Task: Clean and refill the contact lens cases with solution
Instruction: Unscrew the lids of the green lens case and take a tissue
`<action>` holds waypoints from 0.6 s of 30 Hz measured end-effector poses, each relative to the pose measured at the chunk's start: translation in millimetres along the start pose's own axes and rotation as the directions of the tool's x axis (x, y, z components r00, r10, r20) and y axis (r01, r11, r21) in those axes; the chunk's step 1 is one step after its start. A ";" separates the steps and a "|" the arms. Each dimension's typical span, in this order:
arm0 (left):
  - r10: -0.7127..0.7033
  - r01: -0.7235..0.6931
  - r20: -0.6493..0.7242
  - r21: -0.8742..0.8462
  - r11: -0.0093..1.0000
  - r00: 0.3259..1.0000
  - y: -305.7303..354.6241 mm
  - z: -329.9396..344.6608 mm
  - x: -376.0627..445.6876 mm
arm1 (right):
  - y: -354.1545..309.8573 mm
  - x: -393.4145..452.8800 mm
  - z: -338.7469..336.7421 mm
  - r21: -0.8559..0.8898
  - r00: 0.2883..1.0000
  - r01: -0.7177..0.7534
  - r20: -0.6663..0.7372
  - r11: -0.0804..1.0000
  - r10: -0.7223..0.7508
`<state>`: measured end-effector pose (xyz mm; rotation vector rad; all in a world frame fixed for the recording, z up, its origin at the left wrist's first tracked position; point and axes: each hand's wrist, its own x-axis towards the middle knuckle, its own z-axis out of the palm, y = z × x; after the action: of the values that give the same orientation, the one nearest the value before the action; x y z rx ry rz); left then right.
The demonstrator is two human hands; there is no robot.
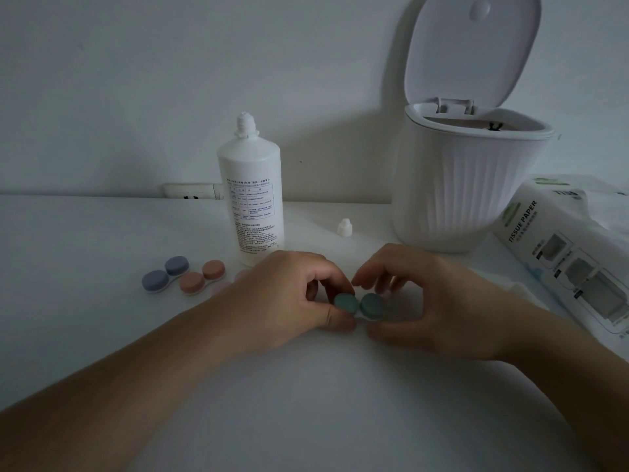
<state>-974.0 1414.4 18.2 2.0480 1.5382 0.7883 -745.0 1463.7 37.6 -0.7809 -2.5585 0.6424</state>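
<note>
A green contact lens case (359, 305) with both caps on lies on the white table in the middle. My left hand (292, 298) pinches its left cap between thumb and fingers. My right hand (425, 301) curls around its right cap, thumb below and fingers above. A tall white solution bottle (251, 195) stands uncapped behind my left hand. Its small white cap (344, 228) sits on the table to the right. A blue case (165, 274) and an orange case (202, 277) lie capped at the left. A pale pink case (227, 284) is partly hidden by my left hand.
A white ribbed bin (466, 189) with its lid up stands at the back right. A pack of tissue paper (571, 260) lies along the right edge. A wall socket (194, 191) sits behind the table.
</note>
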 end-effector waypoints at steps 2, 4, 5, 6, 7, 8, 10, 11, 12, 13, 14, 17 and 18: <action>0.010 -0.010 0.015 0.004 1.000 1.000 0.8 0.0 -0.3 | -0.9 1.4 1.0 -0.035 0.999 0.001 -0.049 0.999 -0.002; 0.010 -0.010 0.026 0.008 1.000 1.000 1.0 -0.6 0.0 | -0.3 2.6 1.8 -0.073 0.998 0.002 -0.062 0.997 -0.007; 0.004 -0.005 0.032 0.013 1.000 0.999 0.8 -0.8 0.0 | 0.2 2.3 2.2 -0.079 0.998 0.006 -0.056 0.997 -0.010; -0.005 0.004 0.036 0.017 1.000 0.999 0.8 -1.0 -0.1 | 0.6 1.9 2.5 -0.078 0.999 0.012 -0.050 0.997 -0.016; -0.015 0.015 0.038 0.019 1.000 0.999 0.9 -1.1 -0.3 | 0.8 1.3 2.4 -0.075 0.999 0.021 -0.048 0.997 -0.025; -0.027 0.026 0.034 0.021 0.999 0.999 0.7 -1.1 -0.4 | 1.0 0.7 2.0 -0.071 0.998 0.034 -0.054 0.997 -0.037; -0.044 0.044 0.030 0.024 0.999 0.999 0.7 -1.5 -0.2 | 0.7 0.1 -0.2 -0.049 0.995 0.049 -0.085 0.998 -0.053; -0.047 0.046 0.033 0.023 0.999 0.998 0.8 -1.8 0.0 | 1.1 -0.1 -1.5 -0.030 0.993 0.048 -0.108 0.998 -0.051; -0.045 0.044 0.037 0.019 0.999 0.998 1.1 -2.1 0.4 | 2.2 -0.1 -2.8 -0.004 0.990 0.043 -0.136 0.999 -0.043; -0.040 0.039 0.038 0.014 0.999 0.998 1.1 -2.3 0.7 | 3.4 -0.1 -4.0 0.025 0.986 0.033 -0.163 0.999 -0.028; -0.035 0.035 0.036 0.010 0.999 0.999 1.1 -2.4 0.9 | 4.5 -0.4 -5.1 0.054 0.983 0.019 -0.184 0.998 -0.009; -0.044 0.044 0.026 -0.005 0.999 0.999 0.3 -2.0 0.4 | 6.7 0.6 -5.1 0.069 0.973 -0.015 -0.230 0.998 0.030; -0.044 0.045 0.023 -0.019 0.999 0.999 -0.1 -1.7 0.2 | 8.1 1.7 -4.1 0.059 0.968 -0.036 -0.245 0.998 0.050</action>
<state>-975.2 1414.7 19.4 1.9950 1.5523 0.7580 -740.9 1472.0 37.1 -0.8438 -2.2964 0.5852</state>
